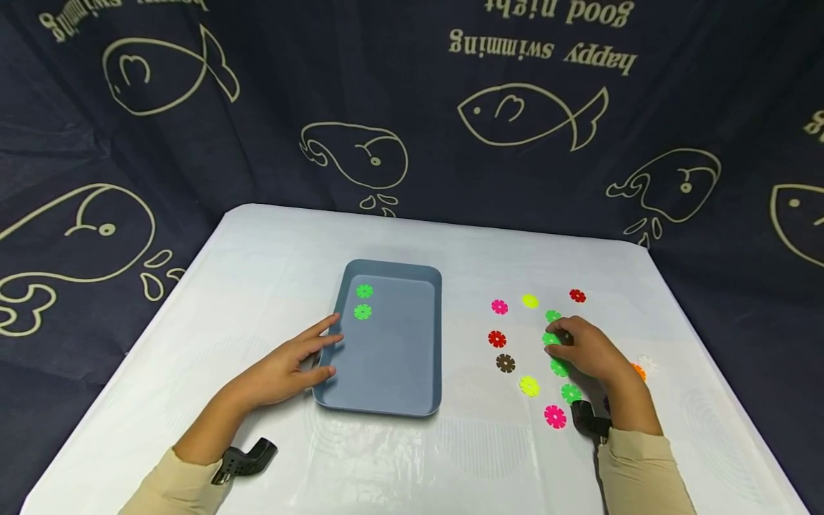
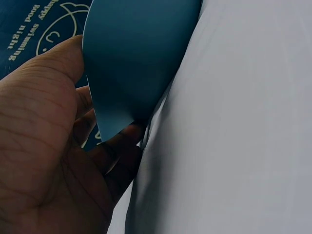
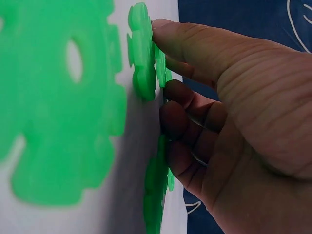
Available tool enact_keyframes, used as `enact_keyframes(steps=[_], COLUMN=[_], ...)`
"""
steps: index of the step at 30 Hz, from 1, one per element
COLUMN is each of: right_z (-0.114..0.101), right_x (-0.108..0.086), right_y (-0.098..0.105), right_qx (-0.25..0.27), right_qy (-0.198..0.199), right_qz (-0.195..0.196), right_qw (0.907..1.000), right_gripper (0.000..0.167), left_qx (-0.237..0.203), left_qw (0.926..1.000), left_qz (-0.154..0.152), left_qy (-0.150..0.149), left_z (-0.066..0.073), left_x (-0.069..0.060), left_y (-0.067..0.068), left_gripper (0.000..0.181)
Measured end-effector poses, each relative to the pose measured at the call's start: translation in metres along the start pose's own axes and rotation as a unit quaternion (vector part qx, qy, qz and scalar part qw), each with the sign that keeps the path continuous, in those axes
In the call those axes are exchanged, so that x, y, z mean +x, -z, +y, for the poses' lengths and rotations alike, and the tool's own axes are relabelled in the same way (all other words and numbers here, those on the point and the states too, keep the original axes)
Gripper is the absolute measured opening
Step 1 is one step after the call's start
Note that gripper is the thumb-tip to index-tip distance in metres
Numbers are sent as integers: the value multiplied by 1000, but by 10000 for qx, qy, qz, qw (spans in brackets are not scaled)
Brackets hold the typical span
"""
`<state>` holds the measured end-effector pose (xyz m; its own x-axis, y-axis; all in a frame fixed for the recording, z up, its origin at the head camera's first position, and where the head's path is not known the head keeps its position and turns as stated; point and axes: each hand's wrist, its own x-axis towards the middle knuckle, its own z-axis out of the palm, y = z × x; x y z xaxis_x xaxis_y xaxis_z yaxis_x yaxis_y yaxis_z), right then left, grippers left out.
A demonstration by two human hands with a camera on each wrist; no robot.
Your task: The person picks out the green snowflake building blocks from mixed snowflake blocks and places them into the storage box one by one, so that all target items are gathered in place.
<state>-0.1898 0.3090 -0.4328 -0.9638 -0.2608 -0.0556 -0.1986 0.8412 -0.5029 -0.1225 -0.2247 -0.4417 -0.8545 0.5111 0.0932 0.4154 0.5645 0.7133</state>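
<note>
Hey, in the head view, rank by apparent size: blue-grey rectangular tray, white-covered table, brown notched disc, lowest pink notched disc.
1. White-covered table
2. Blue-grey rectangular tray
Smaller, unranked: lowest pink notched disc and brown notched disc, nearly alike; the pink lies nearer the camera, so unsure.

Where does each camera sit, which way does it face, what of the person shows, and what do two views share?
Head: on the head, facing forward and down at the blue-gray tray, colored discs and printed cloth; left hand, right hand and sleeved forearms show.
Left wrist: on the left wrist, facing the tray's edge close up; only the left hand shows.
Right wrist: on the right wrist, facing green discs close up; only the right hand shows.
Shared: head and left wrist both show the left hand at the tray.
</note>
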Motion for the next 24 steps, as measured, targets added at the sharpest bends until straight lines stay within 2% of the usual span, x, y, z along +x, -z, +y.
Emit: enact_keyframes(steps=[6,24], right_z=[-1,1], right_x=[0,0], right_y=[-1,-1], right_qx=[60,146], right_qy=[117,205], right_qz=[50,21], right_qw=[9999,9997], right_gripper=[23,19], left_qx=[-3,5], left_qw=[10000,10000], left_qz=[-8,31], left_qy=[7,21], left_z=[1,0], left_x=[0,-1], left_y=[0,0], left_gripper=[61,60])
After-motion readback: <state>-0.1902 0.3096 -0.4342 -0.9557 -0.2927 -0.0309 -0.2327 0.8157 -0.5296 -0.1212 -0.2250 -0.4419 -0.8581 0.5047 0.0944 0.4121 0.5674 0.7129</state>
